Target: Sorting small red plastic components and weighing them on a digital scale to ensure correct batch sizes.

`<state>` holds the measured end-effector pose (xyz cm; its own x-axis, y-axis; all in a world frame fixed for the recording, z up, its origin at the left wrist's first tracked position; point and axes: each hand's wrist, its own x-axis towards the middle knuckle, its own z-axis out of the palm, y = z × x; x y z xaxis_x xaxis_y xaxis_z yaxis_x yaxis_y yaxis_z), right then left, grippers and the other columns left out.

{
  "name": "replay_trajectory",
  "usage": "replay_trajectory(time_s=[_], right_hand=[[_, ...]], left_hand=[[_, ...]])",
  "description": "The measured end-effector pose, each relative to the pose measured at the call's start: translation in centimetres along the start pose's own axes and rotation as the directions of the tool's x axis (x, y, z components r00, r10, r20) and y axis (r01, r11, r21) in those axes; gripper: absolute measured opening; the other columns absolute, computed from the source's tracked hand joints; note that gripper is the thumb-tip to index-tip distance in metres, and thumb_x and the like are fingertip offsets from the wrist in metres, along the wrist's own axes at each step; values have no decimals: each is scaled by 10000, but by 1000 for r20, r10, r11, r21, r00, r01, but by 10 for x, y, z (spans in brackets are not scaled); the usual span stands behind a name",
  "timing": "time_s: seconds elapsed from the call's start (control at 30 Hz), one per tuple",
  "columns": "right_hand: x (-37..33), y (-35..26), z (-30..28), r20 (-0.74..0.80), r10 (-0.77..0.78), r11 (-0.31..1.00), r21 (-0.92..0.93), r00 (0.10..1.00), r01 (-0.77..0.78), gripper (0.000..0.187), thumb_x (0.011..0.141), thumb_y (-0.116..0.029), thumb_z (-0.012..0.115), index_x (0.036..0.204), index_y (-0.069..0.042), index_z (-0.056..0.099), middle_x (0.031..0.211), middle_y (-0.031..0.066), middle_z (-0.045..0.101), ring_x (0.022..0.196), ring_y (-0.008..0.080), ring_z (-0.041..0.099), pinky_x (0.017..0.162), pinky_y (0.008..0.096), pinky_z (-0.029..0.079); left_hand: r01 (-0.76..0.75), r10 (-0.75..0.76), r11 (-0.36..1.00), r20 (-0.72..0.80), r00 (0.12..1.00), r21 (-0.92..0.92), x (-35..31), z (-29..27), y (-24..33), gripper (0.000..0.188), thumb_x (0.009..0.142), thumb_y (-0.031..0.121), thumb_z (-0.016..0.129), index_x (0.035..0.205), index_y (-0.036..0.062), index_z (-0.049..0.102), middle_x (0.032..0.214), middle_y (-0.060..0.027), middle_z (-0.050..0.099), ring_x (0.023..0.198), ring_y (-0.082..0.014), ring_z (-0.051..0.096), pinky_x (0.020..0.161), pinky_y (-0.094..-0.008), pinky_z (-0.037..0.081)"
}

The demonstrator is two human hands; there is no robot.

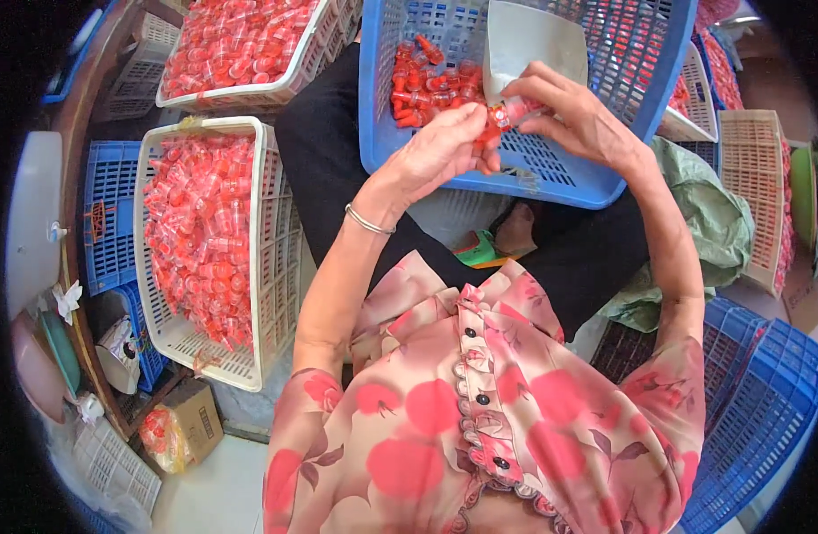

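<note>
Over the blue basket in front of me, both hands meet at a small red plastic bottle with a clear pinkish end. My left hand is closed around its red part, thumb on top. The fingers of my right hand pinch the clear end from the other side. Behind my left hand, a pile of loose red plastic pieces lies in the basket's left half. A whitish sheet or divider stands in the basket just behind my right hand.
A white crate heaped with red-and-clear pieces stands at my left, another such crate beyond it. Blue baskets sit low at the right, beside a green sack. At the lower left are a cardboard box and a wooden frame.
</note>
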<state>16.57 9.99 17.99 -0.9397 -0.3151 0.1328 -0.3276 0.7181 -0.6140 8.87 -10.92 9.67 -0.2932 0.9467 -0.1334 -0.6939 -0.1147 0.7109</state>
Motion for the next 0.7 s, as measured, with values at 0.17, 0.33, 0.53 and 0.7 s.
replay_trajectory(time_s=[0.17, 0.33, 0.53, 0.7], right_hand=[[-2, 8, 9, -2, -140, 989, -42, 990, 140, 317, 895, -109, 619, 1191, -20, 547, 927, 120, 587, 807, 279, 606, 722, 354, 484], [-11, 4, 32, 46, 372, 860, 360, 927, -363, 324, 958, -259, 579, 1164, -9, 573, 833, 54, 592, 682, 155, 576, 611, 288, 459], [6, 5, 75, 449, 453, 445, 635, 770, -632, 457, 958, -391, 560, 1157, 19, 591, 860, 63, 622, 670, 108, 571, 602, 248, 463], [13, 70, 63, -107, 488, 839, 333, 866, -431, 514, 908, -396, 618, 1188, 34, 590, 953, 137, 659, 779, 191, 622, 719, 325, 518]], left_hand=[[22, 4, 984, 145, 989, -179, 1, -6, -12, 240, 1002, 222, 493, 1154, 37, 476, 939, -81, 534, 828, -210, 575, 722, -348, 474], [-361, 637, 52, 248, 730, 931, 9, 15, -6, 240, 880, 11, 569, 1091, -5, 456, 995, -169, 529, 925, -341, 582, 755, -428, 505], [-264, 449, -103, 281, 848, 959, -33, -28, -8, 455, 761, -84, 584, 1191, -13, 452, 1028, -204, 513, 985, -405, 548, 814, -455, 473], [218, 759, -155, -25, 651, 964, -124, -22, 17, 298, 821, 14, 634, 1109, -20, 565, 1084, -179, 579, 1004, -356, 558, 888, -451, 442]])
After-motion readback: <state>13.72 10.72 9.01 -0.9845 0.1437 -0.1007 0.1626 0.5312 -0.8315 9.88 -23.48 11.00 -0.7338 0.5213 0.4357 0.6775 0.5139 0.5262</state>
